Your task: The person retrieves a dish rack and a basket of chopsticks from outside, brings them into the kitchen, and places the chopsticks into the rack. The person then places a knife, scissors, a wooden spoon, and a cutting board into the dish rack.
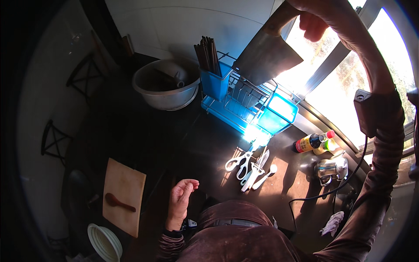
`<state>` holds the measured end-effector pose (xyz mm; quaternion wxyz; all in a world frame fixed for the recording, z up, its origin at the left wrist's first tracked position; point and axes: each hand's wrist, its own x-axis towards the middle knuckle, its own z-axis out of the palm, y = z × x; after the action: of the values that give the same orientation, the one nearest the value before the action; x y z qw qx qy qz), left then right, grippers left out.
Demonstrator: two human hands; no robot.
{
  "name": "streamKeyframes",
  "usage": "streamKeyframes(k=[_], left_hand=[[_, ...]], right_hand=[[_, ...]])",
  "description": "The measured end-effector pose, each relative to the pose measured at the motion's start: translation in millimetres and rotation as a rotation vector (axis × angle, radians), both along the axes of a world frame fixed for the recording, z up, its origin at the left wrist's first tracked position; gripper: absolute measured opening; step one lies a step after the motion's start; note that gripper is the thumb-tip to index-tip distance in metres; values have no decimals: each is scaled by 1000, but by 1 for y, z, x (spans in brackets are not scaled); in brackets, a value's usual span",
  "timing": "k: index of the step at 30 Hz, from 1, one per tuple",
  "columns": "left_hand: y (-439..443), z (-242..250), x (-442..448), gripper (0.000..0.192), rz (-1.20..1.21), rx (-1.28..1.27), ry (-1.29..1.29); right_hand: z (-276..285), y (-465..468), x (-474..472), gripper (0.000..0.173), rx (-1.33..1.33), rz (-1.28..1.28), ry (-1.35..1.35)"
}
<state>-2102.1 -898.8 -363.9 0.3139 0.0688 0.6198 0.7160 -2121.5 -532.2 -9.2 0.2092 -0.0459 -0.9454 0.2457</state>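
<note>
My right hand [312, 23] is raised at the upper right and grips the handle of a cleaver [268, 54]. The broad metal blade points down, in front of the top of a wire and blue plastic utensil rack [242, 98]; I cannot tell if they touch. My left hand [180, 199] hangs low in front of my body, fingers curled and thumb against them, with nothing visible in it. White-handled scissors [241, 163], a peeler [253, 175], a small knife [263, 160] and a white spoon [266, 175] lie on the counter beyond it.
Dark chopsticks [208, 54] stand in the rack's blue holder beside a metal basin [167, 95]. At left are a cutting board [122, 213] with a wooden spoon [121, 203] and a pale colander [104, 242]. Sauce bottles [311, 142], a steel pot [330, 170] and a crumpled cloth [332, 223] stand right.
</note>
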Motion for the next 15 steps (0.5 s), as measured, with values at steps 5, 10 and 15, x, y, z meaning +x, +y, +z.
streamKeyframes(k=[5, 10, 15], left_hand=[[9, -2, 3, 17, -34, -5, -1], [10, -4, 5, 16, -42, -12, -14], [9, -6, 5, 16, -70, -11, -15]], right_hand=[[-9, 1, -5, 29, -9, -20, -37], [-14, 15, -12, 33, -13, 86, -206], [-59, 36, -50, 33, 78, 166, -146]])
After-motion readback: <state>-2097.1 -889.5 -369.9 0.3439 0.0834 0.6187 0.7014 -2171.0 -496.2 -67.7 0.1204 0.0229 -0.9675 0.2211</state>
